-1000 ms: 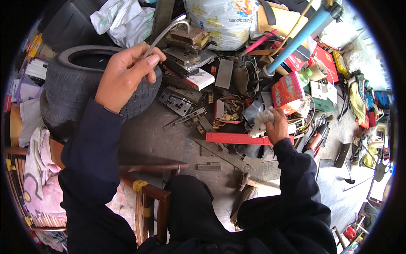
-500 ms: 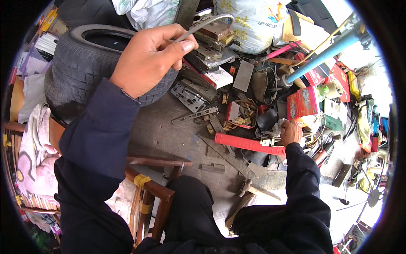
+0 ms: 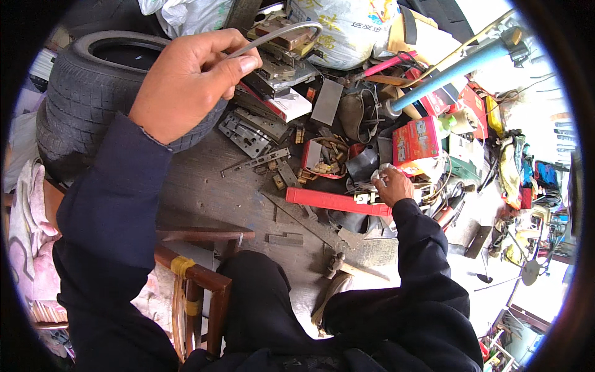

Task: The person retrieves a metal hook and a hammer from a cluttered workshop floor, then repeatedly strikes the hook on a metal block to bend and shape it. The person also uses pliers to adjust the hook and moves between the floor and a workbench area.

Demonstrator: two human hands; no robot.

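Observation:
Raised over the tyres, my left hand (image 3: 186, 84) pinches a bent grey metal rod (image 3: 279, 34) between thumb and fingers; its curved end sticks out to the right. Lower on the right, my right hand (image 3: 395, 187) reaches into the clutter with its fingers curled down. By its fingertips is a whitish crumpled piece (image 3: 379, 172), and what the fingers grip is partly hidden. A long red bar-shaped case (image 3: 338, 201) lies just left of that hand. Behind the hand stands a red box (image 3: 418, 141). Left of it sits a small open box of brass-coloured pieces (image 3: 323, 162).
Stacked tyres (image 3: 80, 93) stand at the left, a wooden chair (image 3: 214, 279) in front of them. Metal lock plates (image 3: 248, 133) lie mid-floor, with a hammer (image 3: 338, 263) nearer me. A blue pipe (image 3: 452, 74) slants across the back right. A white sack (image 3: 347, 31) is behind.
The whole view has shifted, so everything sits further left. My left hand keeps the bent rod raised. My right hand stays low by the red box, with its fingers turned more toward the whitish piece.

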